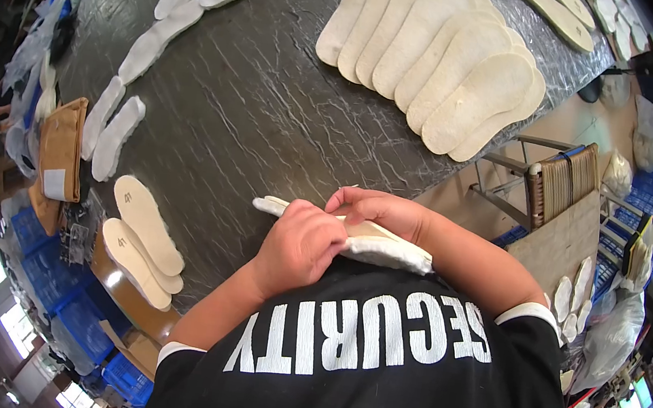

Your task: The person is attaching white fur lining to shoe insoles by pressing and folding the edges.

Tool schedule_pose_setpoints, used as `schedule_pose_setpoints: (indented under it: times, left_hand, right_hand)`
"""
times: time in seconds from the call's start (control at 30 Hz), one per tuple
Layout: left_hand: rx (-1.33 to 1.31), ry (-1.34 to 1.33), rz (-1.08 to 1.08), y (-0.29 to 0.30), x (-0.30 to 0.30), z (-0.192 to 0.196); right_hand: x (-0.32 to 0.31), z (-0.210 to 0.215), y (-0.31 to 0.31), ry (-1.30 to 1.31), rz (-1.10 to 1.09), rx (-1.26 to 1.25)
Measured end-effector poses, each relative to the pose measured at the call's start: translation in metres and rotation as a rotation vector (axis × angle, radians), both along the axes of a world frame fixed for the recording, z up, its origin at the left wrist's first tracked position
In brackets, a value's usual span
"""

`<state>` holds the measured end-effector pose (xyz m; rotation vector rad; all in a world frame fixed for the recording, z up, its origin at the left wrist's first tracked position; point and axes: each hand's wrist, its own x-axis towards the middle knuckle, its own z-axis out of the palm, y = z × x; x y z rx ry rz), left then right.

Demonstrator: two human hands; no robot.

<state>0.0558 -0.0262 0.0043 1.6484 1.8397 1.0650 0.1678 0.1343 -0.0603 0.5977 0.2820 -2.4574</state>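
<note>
Close to my body at the near edge of the table, I hold a shoe insole (pixel 391 251) with white fluffy lining and a cream side. My left hand (pixel 301 243) is closed around its middle, the fingers curled over it. My right hand (pixel 383 211) pinches the insole's far edge, thumb and fingers close together. The insole's left tip sticks out past my left hand. The fingers cover much of its middle, so I cannot tell whether it is one piece or two pressed together.
A fan of overlapping cream insoles (pixel 427 49) lies on the dark, plastic-covered table (pixel 225 102). White fluffy insoles (pixel 159 37) form a curved row at the left. Two marked insoles (pixel 145 235) lie at the near left. A woven chair (pixel 564 184) stands at the right beside the table.
</note>
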Motion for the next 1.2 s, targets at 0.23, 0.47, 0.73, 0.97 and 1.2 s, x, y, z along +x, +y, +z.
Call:
schedule_pose_setpoints:
  times: [0.23, 0.47, 0.73, 0.97, 1.2]
  left_hand:
    - [-0.163, -0.064, 0.13, 0.014, -0.01, 0.008]
    - [-0.294, -0.156, 0.192, 0.007, -0.014, 0.01]
    - [-0.387, -0.333, 0.211, 0.007, -0.014, 0.011]
    - [-0.409, -0.343, 0.214, 0.009, -0.011, 0.01]
    - [-0.245, -0.153, 0.193, -0.002, -0.022, 0.024]
  right_hand:
    - [-0.003, -0.002, -0.001, 0.126, 0.011, 0.188]
    - [0.004, 0.014, 0.024, 0.463, 0.151, 0.32]
    - [0.007, 0.02, 0.022, 0.435, 0.248, 0.397]
    - [-0.008, 0.041, 0.026, 0.464, 0.395, 0.749]
    - [-0.004, 0.066, 0.038, 0.586, 0.433, 1.042]
